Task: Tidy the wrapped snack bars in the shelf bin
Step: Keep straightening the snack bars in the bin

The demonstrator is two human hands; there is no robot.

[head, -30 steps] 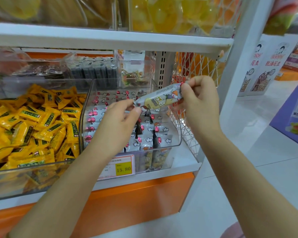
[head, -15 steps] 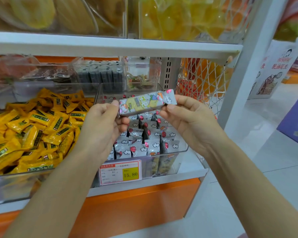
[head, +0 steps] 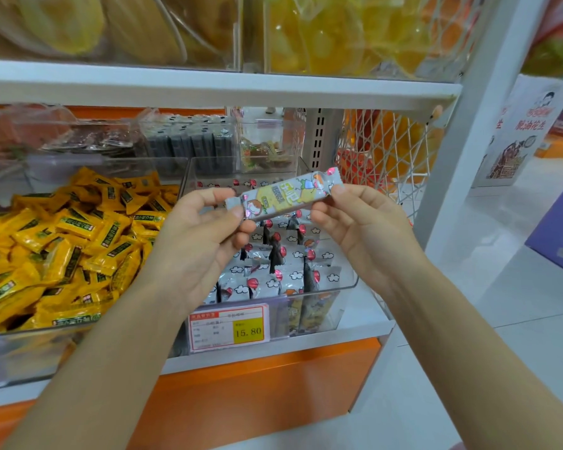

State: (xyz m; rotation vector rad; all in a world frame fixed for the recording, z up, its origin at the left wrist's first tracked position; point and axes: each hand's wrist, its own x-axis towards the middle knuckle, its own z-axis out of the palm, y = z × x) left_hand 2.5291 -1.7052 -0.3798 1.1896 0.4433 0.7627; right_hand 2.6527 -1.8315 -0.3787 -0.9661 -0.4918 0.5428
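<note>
White shop shelf (head: 363, 315) carries a clear plastic bin (head: 350, 282) of wrapped bars (head: 290, 277); above it, left hand (head: 202, 241) and right hand (head: 361, 228) pinch a grey cartoon-printed snack bar (head: 283, 196) endwise between fingers (head: 346, 193).

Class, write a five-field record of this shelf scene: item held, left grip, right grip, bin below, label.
item held: snack bar, slightly tilted, above bin
left grip: left hand pinches the bar's left end
right grip: right hand pinches its right end
bin below: clear bin, bars standing upright inside
label: price tag on bin front, reads 15.80
</note>
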